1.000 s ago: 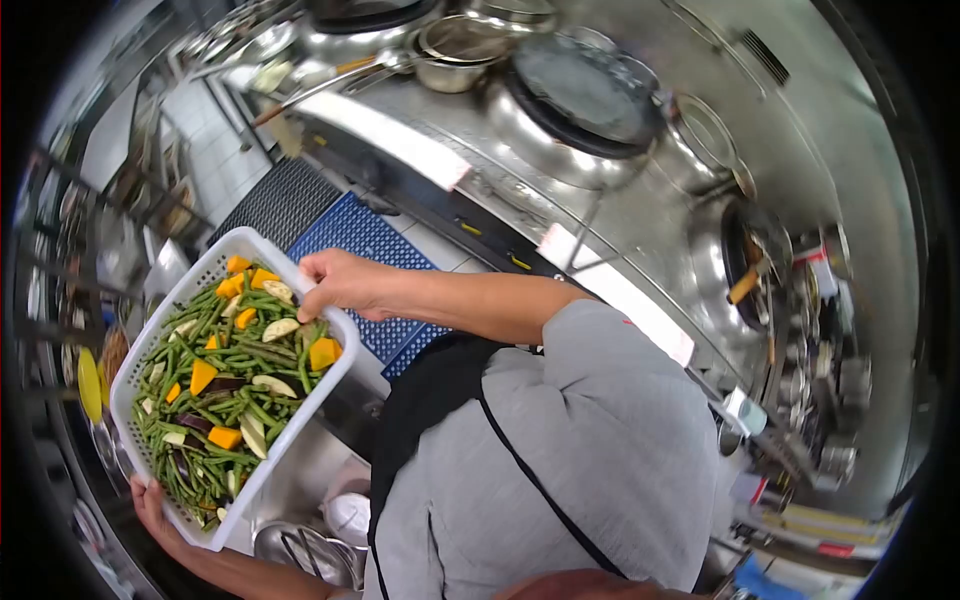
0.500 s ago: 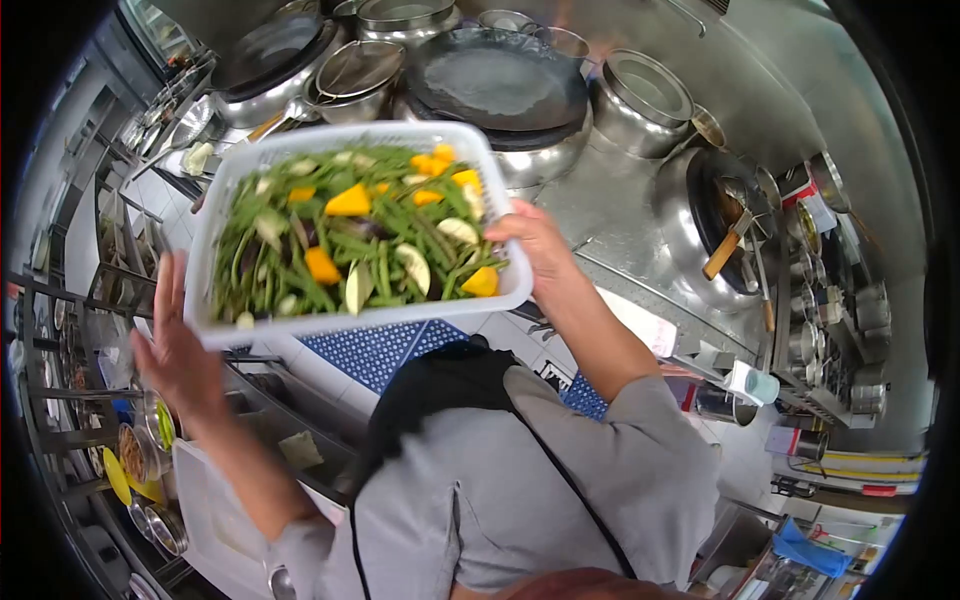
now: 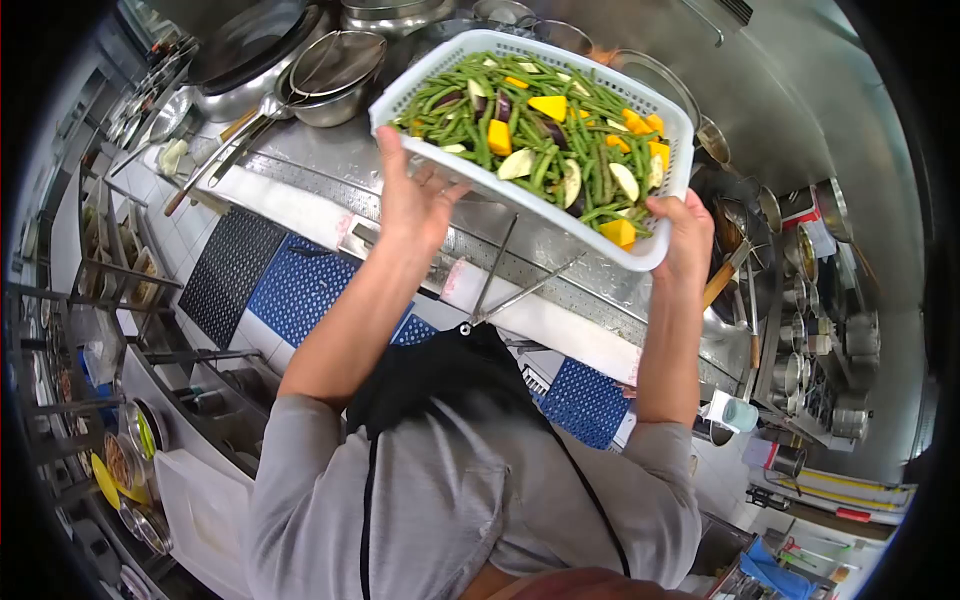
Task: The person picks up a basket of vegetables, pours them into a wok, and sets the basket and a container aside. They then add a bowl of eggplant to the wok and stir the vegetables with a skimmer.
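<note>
1. The left hand is closed on the near left side of a white perforated basket. Its fingers are laid up against the wall, and the palm is pressed to the basket.
2. The right hand is clamped on the near right corner of the same basket, with the fingers wrapped around that corner.
3. The basket is held raised between the two hands, in front of the person and over a steel cooking range. It is seen tilted, its right end lower.
4. The basket is filled with green beans, yellow squash chunks, pale slices and a few dark purple pieces.
5. Beyond the left hand, to its outer side, a wire skimmer is seen resting on a steel bowl, with a dark wok further out.
6. Just past the right hand, on its outer side, a wooden-handled ladle is seen lying in another wok.
7. Below the left forearm, a blue floor mat is laid along the range.
</note>
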Tool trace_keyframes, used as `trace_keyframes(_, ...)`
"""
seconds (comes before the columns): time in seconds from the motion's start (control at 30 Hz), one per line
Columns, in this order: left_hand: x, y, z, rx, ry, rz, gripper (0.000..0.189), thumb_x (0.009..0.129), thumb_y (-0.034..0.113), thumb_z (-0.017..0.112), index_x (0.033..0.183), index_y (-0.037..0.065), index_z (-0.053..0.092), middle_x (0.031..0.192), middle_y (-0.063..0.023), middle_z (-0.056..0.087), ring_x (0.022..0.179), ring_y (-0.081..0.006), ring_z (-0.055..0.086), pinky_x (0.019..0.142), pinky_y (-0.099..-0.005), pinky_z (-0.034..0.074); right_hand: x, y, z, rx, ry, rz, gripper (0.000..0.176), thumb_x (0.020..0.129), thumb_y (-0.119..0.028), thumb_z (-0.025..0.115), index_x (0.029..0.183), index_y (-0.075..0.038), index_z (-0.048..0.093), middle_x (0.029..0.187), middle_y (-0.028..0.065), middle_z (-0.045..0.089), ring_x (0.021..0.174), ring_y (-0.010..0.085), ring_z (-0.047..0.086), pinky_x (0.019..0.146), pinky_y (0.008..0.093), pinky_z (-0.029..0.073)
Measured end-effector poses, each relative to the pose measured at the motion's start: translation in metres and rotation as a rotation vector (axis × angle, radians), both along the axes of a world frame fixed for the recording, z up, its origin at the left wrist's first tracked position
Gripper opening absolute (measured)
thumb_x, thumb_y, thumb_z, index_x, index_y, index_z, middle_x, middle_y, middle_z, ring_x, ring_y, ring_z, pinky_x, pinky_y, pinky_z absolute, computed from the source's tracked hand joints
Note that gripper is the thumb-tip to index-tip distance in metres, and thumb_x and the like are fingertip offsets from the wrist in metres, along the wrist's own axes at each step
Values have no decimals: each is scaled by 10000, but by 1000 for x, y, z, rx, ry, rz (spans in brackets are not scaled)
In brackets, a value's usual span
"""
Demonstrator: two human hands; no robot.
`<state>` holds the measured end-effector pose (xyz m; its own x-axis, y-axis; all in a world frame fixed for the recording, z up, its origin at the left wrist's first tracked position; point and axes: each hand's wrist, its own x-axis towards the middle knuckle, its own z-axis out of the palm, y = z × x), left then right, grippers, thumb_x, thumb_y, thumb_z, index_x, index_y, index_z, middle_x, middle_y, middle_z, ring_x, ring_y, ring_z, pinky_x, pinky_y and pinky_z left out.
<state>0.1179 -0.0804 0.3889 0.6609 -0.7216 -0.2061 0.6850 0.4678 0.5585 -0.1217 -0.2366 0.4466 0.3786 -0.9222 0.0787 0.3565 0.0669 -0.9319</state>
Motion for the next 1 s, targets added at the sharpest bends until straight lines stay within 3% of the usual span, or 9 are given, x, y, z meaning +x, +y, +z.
trace_keyframes(0.1, -1, -36, 6, -8, 70, -53, 901, 919, 732, 380, 1536, 106, 181, 1542, -171, 247, 1431, -346, 250, 1150, -564, 227, 6, -24, 19, -57, 90, -92, 243, 700, 97, 608, 942, 92, 631, 888, 156, 688, 722, 212, 666, 715, 325, 565)
trace_keyframes(0.17, -7, -53, -2, -119, 24, -192, 719, 987, 605, 395, 1499, 133, 212, 1462, -154, 327, 1332, -361, 367, 1089, -610, 301, 18, -32, 41, -58, 171, -150, 219, 709, 94, 609, 928, 88, 627, 866, 150, 680, 715, 211, 661, 693, 326, 565)
trace_keyframes(0.27, -29, -65, 23, -40, 135, -284, 440, 1011, 265, 525, 1385, 132, 335, 1369, -66, 425, 1224, -284, 460, 1065, -558, 341, 48, -45, 62, -179, 340, -247, 149, 723, 84, 616, 871, 74, 619, 819, 133, 658, 673, 185, 633, 620, 312, 528)
trace_keyframes(0.33, -17, -82, 16, -88, 150, -328, 431, 1011, 248, 527, 1381, 137, 336, 1365, -65, 422, 1231, -276, 454, 1066, -553, 340, 78, -33, 82, -228, 390, -314, 72, 731, 57, 628, 766, 16, 581, 732, 72, 597, 617, 147, 571, 583, 287, 482)
trace_keyframes(0.47, 0, -112, 8, -140, 175, -361, 559, 982, 199, 594, 1416, 138, 245, 1397, -47, 386, 1288, -255, 422, 1119, -510, 322, 99, -89, 87, -273, 514, -365, 65, 730, 47, 627, 741, 13, 573, 689, 58, 558, 578, 147, 547, 499, 286, 422)
trace_keyframes(0.63, 15, -126, 20, -206, 248, -337, 657, 982, 224, 608, 1446, 120, 155, 1449, -62, 337, 1318, -245, 403, 1138, -489, 326, 153, -111, 119, -422, 763, -414, 125, 669, -41, 690, 721, 38, 608, 688, 90, 597, 564, 170, 559, 550, 317, 469)
trace_keyframes(0.8, 25, -156, 16, -100, 354, -345, 908, 1001, 371, 537, 1529, 177, -176, 1498, -103, 297, 1269, -263, 462, 1087, -358, 425, 200, -136, 131, -636, 1197, -597, 208, 645, -170, 702, 785, -15, 698, 761, 110, 686, 628, 229, 644, 621, 356, 507)
trace_keyframes(0.9, 29, -164, 24, -32, 394, -334, 877, 1004, 410, 511, 1535, 173, -146, 1506, -99, 286, 1271, -276, 459, 1099, -375, 415, 228, -121, 146, -619, 1311, -525, 301, 657, -224, 716, 846, 10, 708, 761, 117, 685, 628, 205, 650, 582, 331, 505)
trace_keyframes(1.0, 33, -172, 27, -45, 469, -273, 844, 1006, 450, 485, 1545, 192, -111, 1505, -75, 294, 1272, -283, 462, 1115, -381, 397, 251, -134, 146, -707, 1449, -596, 334, 634, -276, 703, 854, -24, 719, 762, 120, 699, 681, 244, 672, 659, 357, 521)
